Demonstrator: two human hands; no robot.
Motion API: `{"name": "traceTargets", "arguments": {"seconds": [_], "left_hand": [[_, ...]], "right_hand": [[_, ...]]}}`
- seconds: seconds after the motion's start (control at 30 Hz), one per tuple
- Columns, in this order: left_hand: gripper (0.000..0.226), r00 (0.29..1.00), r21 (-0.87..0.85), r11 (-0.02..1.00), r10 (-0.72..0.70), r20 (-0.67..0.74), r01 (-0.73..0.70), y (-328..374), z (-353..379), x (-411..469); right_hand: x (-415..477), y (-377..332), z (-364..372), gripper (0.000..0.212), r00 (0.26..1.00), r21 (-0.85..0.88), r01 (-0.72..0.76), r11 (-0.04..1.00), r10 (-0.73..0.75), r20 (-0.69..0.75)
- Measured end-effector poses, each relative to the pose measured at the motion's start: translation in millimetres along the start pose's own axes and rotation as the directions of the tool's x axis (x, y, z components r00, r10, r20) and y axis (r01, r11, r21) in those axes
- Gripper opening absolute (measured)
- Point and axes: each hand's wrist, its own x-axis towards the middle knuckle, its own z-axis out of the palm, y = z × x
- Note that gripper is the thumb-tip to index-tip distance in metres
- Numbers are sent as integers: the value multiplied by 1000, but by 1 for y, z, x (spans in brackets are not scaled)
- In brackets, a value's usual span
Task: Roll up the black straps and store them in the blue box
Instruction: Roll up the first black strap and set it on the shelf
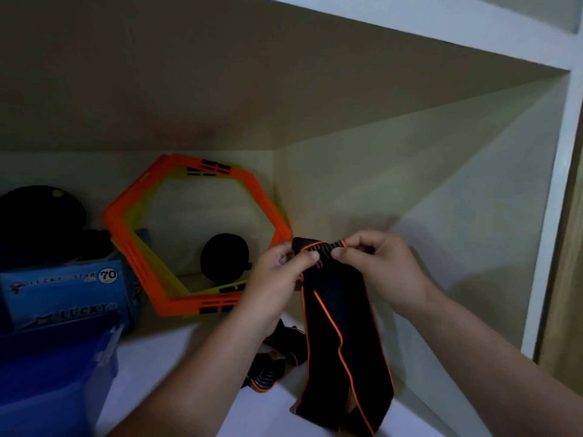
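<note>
A black strap with orange edging (pixel 340 335) hangs in front of me inside a shelf compartment. My left hand (pixel 277 279) and my right hand (pixel 381 266) both pinch its top end, where a striped patch shows between my fingers. The strap's lower end droops to the white shelf floor (pixel 164 367). A second black strap (pixel 274 361) lies crumpled on the shelf under my left wrist. The blue plastic box (pixel 56 380) stands at the lower left, its rim near my left forearm.
Orange and yellow hexagonal rings (pixel 151 266) lean against the back wall. A black round object (pixel 224 258) sits behind them. A blue printed carton (pixel 63 294) and a dark round bag (pixel 38 216) stand at the left. The compartment's side wall rises on the right.
</note>
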Motion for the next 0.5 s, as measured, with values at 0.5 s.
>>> {"name": "traceTargets", "arguments": {"seconds": [0.5], "left_hand": [[29, 960, -119, 959, -266, -81, 256, 14, -15, 2]], "right_hand": [[-15, -6, -10, 13, 972, 552, -153, 820, 227, -68]]}}
